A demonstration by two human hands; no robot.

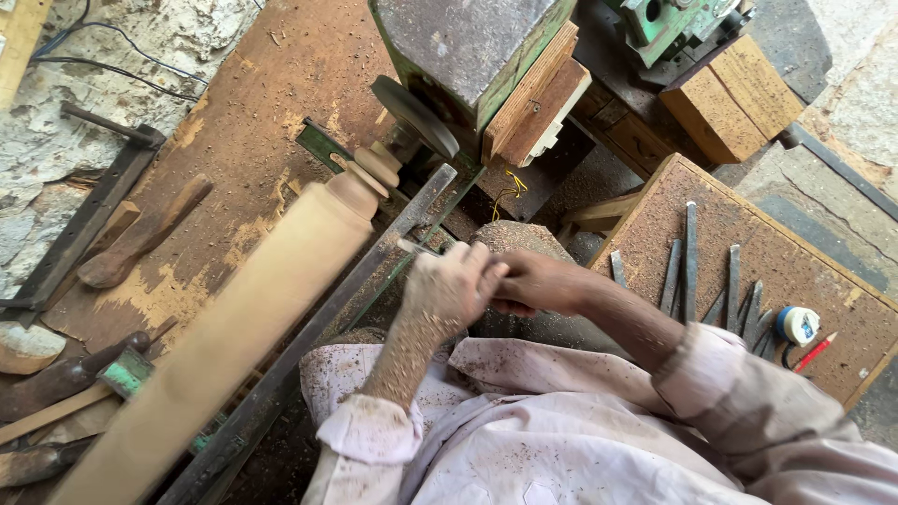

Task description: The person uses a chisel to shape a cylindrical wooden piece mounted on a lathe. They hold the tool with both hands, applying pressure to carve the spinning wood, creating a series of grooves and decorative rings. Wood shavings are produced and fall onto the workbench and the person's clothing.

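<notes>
- Wood, pale and smooth: a long turned spindle (253,309) lies mounted on the lathe, running from lower left up to the dark round faceplate (416,117) at the headstock.
- Both my hands are together just right of the spindle's upper end, above the metal tool rest bar (374,257).
- My left hand (447,292) is closed round a thin metal tool (418,247); its tip pokes out toward the spindle. Whether the tip touches the wood, I cannot tell.
- My right hand (538,282) is clamped against the left, seemingly on the hidden handle end.
- Handling, as I judge it: the tool is stiff, narrow, likely slick with dust; best held low on the shank with one hand and at the handle with the other. The spindle looks solid and heavy, hard, not fragile, though its thin neck near the faceplate would be the weak spot.
- Sawdust coats my forearm, sleeves and lap.
- Desk to my right: a board (804,271) carrying a row of chisels (692,271), a red pencil (816,353), and a small blue and white round thing (798,324).
- Left side: a worn brown board (271,103) under shavings, with wooden-handled tools (140,238).
- Room: rough stone wall, loose cables at upper left, green machine parts and wooden blocks (739,93) at top.
</notes>
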